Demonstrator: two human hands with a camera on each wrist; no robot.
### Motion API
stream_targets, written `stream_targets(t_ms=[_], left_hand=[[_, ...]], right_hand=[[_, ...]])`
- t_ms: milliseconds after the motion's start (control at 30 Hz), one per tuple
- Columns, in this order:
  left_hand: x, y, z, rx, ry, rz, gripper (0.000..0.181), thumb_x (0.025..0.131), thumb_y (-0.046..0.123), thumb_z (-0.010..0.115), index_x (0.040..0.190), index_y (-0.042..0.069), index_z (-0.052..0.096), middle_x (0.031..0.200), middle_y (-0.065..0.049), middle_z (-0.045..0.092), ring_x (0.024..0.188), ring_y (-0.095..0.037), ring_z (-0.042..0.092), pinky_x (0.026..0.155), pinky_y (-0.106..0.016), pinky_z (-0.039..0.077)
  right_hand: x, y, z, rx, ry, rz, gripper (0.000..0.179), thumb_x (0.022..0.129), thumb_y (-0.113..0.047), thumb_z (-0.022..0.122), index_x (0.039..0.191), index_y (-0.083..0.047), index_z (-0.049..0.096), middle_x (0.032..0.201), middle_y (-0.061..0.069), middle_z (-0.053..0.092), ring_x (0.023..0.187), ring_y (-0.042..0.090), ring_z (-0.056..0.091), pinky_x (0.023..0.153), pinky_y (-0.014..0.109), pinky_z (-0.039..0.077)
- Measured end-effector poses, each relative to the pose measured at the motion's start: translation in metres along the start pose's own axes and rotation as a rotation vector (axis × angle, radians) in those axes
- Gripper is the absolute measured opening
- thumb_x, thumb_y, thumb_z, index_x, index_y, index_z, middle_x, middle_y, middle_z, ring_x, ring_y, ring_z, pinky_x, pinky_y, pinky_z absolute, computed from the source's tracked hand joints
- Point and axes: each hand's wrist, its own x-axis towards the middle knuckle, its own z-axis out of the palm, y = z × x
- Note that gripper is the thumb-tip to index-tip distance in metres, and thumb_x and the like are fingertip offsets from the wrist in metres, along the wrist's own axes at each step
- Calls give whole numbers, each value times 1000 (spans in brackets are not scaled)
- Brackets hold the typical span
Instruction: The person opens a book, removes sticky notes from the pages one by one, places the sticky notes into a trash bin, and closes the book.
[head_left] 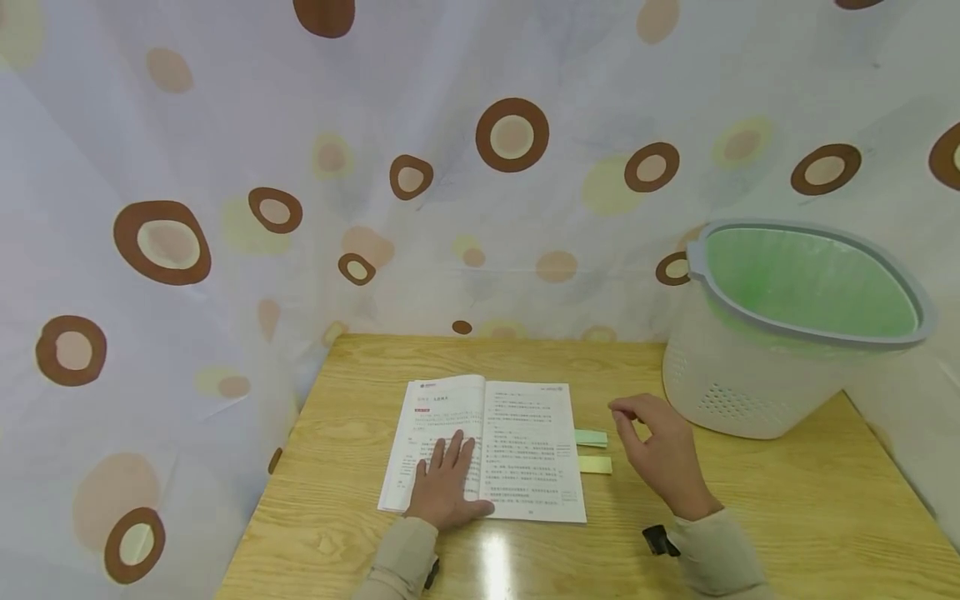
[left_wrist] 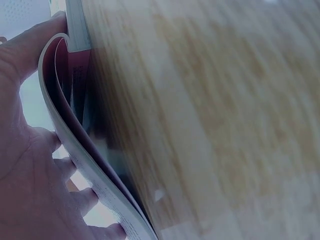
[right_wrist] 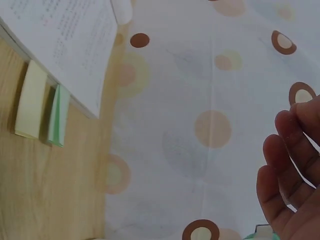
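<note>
An open book (head_left: pixel 525 450) with printed pages lies on the table, its left pages bowed up near the spine. Across the lower left page my left hand (head_left: pixel 446 487) rests with fingers spread, the thumb reaching over the spine. In the left wrist view, that hand (left_wrist: pixel 30 140) lies along the curved pages (left_wrist: pixel 90 165). My right hand (head_left: pixel 660 450) is held right of the book, apart from it. Its fingers (right_wrist: pixel 277 150) are loosely bent, with nothing visible in them. A green sticky tab (head_left: pixel 591 438) and a yellow sticky tab (head_left: pixel 595 465) stick out from the book's right edge.
A white plastic basket (head_left: pixel 750 392) with a grey rim and green inside stands at the table's back right. Behind the wooden table (head_left: pixel 315 517) hangs a white curtain (head_left: pixel 450 233) with brown and yellow spots. A black strap (head_left: pixel 660 540) shows at the right wrist.
</note>
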Motion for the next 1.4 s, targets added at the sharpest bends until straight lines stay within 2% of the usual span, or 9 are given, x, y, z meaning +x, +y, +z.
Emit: stream_targets(t_ms=[133,300,367,467,600,833,1133,1400], left_hand=[[0,0,2,1,3,0,107,76,63,72,159,16,23,169,-5,15,155,-37,15,121,-66,21],[0,0,3,1,6,2,106,77,63,72,159,17,23,169,-5,15,155,-37,15,121,-66,20],[0,0,3,-3,8,4,106,77,63,72,159,16,24,169,-5,15,155,-37,15,121,-66,20],[-1,0,3,-7,10,4,106,76,62,72,158,16,24,169,-6,16,155,-37,15,121,-66,21],[-1,-1,3,-6,11,3,106,76,62,72,158,16,25,169,-6,16,155,-37,16,120,-66,21],[0,-1,2,-9,8,1,106,76,63,72,159,16,24,169,-6,15,155,-38,15,121,-67,20],[-2,-1,2,-13,6,3,107,76,63,72,159,16,24,169,-6,15,155,-38,15,120,-67,20],[-2,-1,2,-8,9,4,106,77,64,71,159,17,23,169,-6,15,155,-38,15,121,-66,20]], right_hand=[[-10,4,10,-16,-52,60,19,82,4,73,97,-6,74,89,3,72,80,13,61,74,12,45],[-15,4,17,-3,-117,158,17,85,2,71,100,-7,74,92,4,73,80,14,63,69,29,54],[-16,4,19,-1,-157,223,15,88,-1,70,102,-5,73,94,6,74,80,16,64,67,34,56],[-18,3,21,-6,-249,352,16,92,-6,66,106,-3,72,99,10,74,82,21,66,68,35,55],[-21,4,26,-13,-369,485,19,94,-11,63,110,-2,71,106,15,73,89,26,66,74,38,54],[-21,4,40,15,-428,531,23,95,-11,62,111,2,71,110,20,72,101,37,64,87,53,53],[-30,11,65,44,-495,632,31,95,-14,59,118,3,69,118,23,69,112,41,63,94,55,54],[-35,13,77,-18,-510,623,32,91,-12,60,117,5,69,115,24,69,111,43,63,95,55,52]])
